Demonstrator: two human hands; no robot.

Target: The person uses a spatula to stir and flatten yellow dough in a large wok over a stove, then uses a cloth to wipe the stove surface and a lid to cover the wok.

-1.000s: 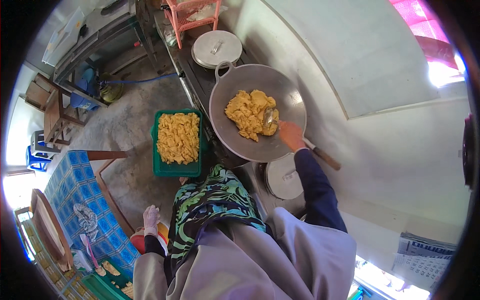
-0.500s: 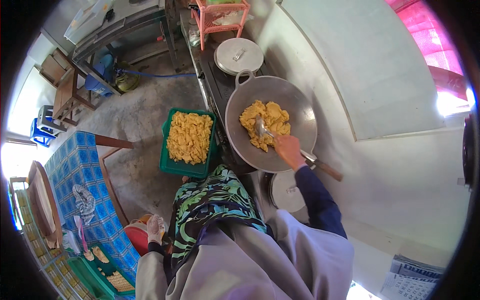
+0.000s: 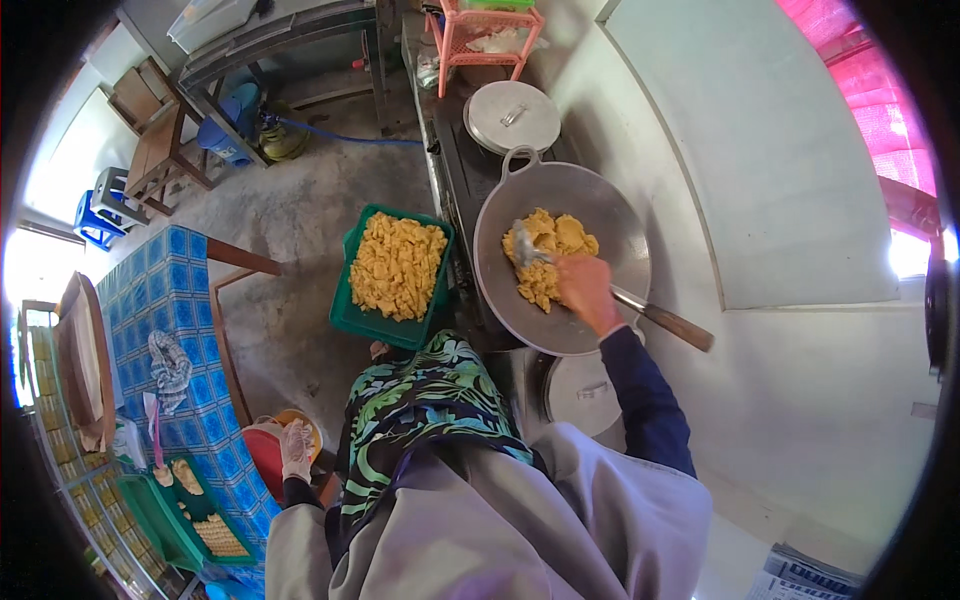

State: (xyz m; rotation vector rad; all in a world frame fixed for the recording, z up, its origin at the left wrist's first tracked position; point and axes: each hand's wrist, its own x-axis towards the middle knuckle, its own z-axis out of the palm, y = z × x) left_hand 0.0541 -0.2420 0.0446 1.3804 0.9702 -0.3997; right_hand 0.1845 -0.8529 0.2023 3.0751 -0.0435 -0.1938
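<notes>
The dark bench (image 3: 479,178) ran up along my right side, and on it sat the wide grey wok (image 3: 622,222), its one visible loop handle at the far side. Just left of the bench was the green tray (image 3: 374,328); whatever held it up was hidden from me. Beyond the wok was a metal lid (image 3: 492,122) with a strap handle, and nearer me a second lid (image 3: 572,398) of the same kind. Chunky yellow pieces (image 3: 398,266) filled most of the tray. The spatula (image 3: 632,300) lay slantwise, its metal blade against the left part of the yellow mash (image 3: 567,234) in the wok, its wooden grip reaching past the rim. My right hand (image 3: 585,285) was closed round the spatula's shaft, over the mash. My left hand (image 3: 297,448), seemingly in thin clear plastic, hung low near a round red thing (image 3: 263,460); I could not tell how far its fingers were open or whether they held anything.
</notes>
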